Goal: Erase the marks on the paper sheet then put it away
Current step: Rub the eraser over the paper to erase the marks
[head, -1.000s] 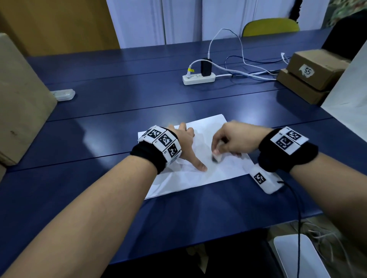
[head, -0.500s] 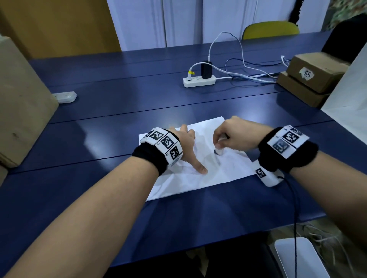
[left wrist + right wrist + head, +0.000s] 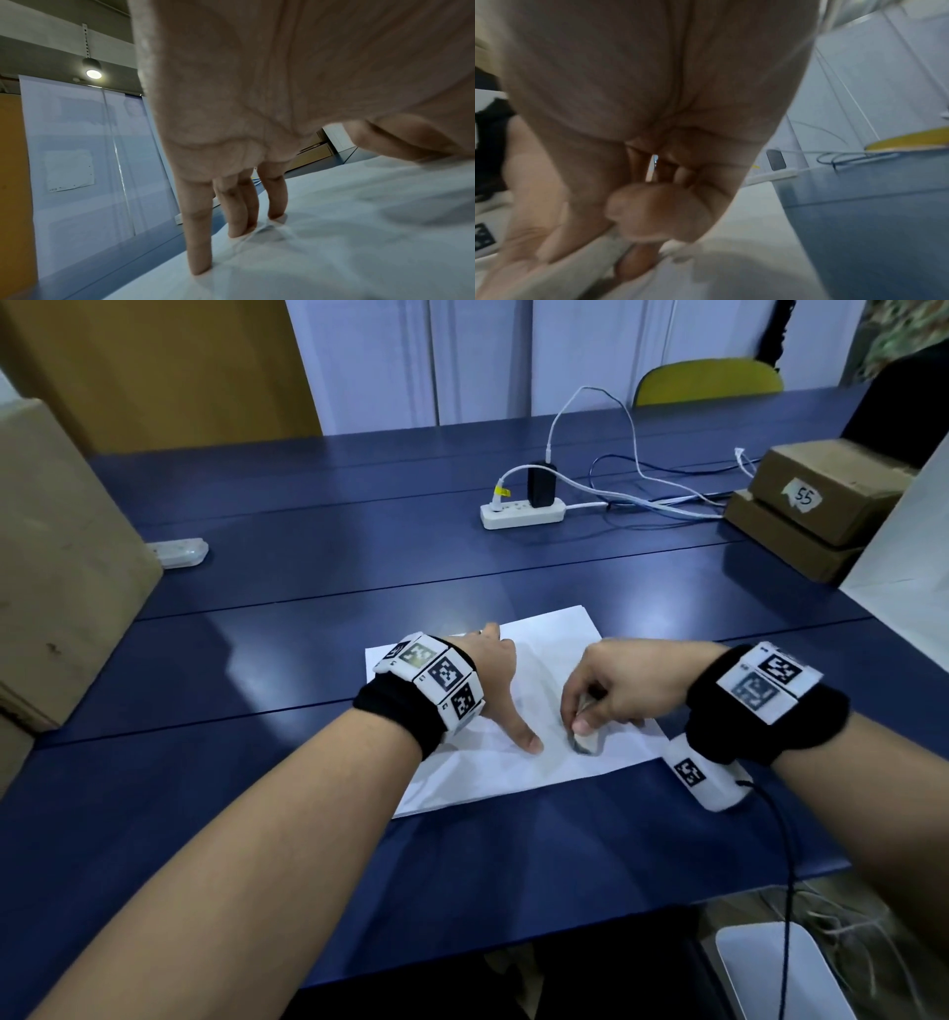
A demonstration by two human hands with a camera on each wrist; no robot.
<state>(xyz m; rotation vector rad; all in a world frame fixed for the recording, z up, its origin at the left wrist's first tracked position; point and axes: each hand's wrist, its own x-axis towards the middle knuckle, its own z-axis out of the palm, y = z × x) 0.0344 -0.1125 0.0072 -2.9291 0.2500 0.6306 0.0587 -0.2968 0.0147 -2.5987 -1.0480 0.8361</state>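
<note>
The paper sheet [image 3: 513, 752] lies flat on the blue counter [image 3: 308, 588], in the lower middle of the head view. Your left hand [image 3: 493, 680] presses it with straight, spread fingers [image 3: 200, 243], and small wrinkles rise around the tips. Your right hand [image 3: 616, 685] pinches the eraser [image 3: 585, 741] with curled fingers, its end on the sheet.

The paper is probably very light, thin and easy to crease or tear, so rub gently and away from your holding hand. It lies flat, so to take it, I think you should slide one edge over the counter's border or lift a corner.
</note>
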